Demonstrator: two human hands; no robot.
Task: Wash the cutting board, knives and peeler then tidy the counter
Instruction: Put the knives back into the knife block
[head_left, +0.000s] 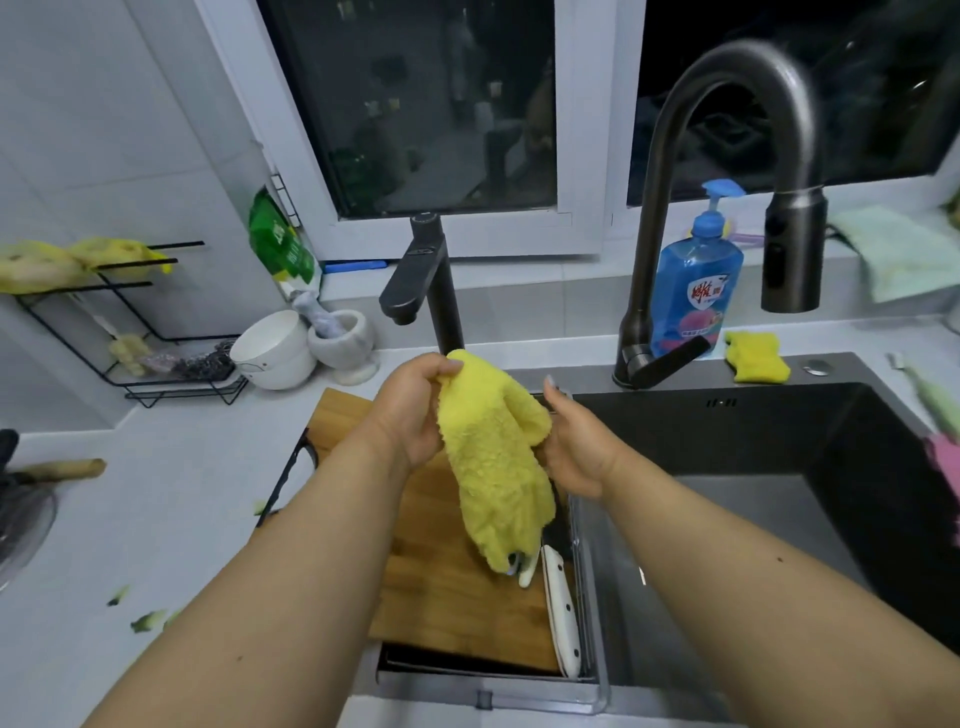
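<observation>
Cutting board (441, 587): wooden, lying flat in a wire drain rack (582, 670) set at the left end of the dark sink (779, 467); part of it hidden under the forearms.
Knife (563, 613): white-handled, lying along the board's right edge inside the rack.
Second white utensil (529, 571): just left of the knife, top hidden by the cloth; possibly the peeler, cannot tell.
Yellow cloth (493, 467): fluffy, hanging over the board.
Left hand (410, 410): fingers and thumb pinch the cloth's top corner.
Right hand (566, 457): palm and curled fingers hold the cloth's right side, index finger raised.
Gooseneck faucet (727, 182): dark metal, behind the sink.
Square tap (426, 280): dark, behind the board.
Dish soap bottle (696, 280): blue, pump top, beside the faucet base.
Yellow sponge (756, 358): on the sink rim.
White bowls (275, 348), stone mortar and pestle (343, 338): on the counter (182, 493), left of the board.
Vegetable peelings (148, 618): scattered on the counter, near left.
</observation>
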